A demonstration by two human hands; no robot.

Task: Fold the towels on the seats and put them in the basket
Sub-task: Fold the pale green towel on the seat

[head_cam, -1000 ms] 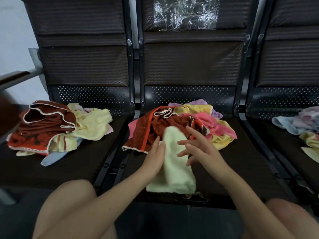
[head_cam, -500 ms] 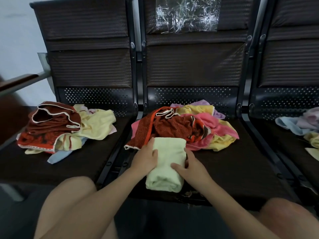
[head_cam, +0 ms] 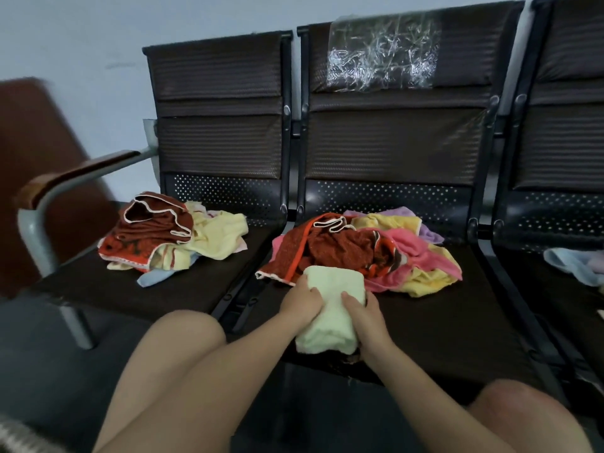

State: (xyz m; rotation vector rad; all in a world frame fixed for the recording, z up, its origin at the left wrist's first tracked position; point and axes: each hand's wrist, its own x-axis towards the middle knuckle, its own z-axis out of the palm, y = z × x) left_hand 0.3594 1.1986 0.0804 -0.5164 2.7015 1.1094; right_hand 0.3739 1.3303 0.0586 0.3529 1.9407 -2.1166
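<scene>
Both my hands clasp the folded pale-green towel (head_cam: 330, 308) at the middle seat's (head_cam: 441, 322) front edge: left grip (head_cam: 300, 302) and right grip (head_cam: 364, 313) should squeeze evenly, lifting it level so the fold stays together.

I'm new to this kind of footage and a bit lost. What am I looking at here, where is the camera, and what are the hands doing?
The camera sits on a person's head, looking forward and down, so the bare arms and knees are their own. There is no machine. They face a row of dark seats. On the middle seat the left hand and right hand both have a grip on a folded pale green towel. Behind it lies an unfolded pile of towels, red, pink and yellow. Another pile lies on the left seat, and a few towels on the right seat. I see no basket.
</scene>
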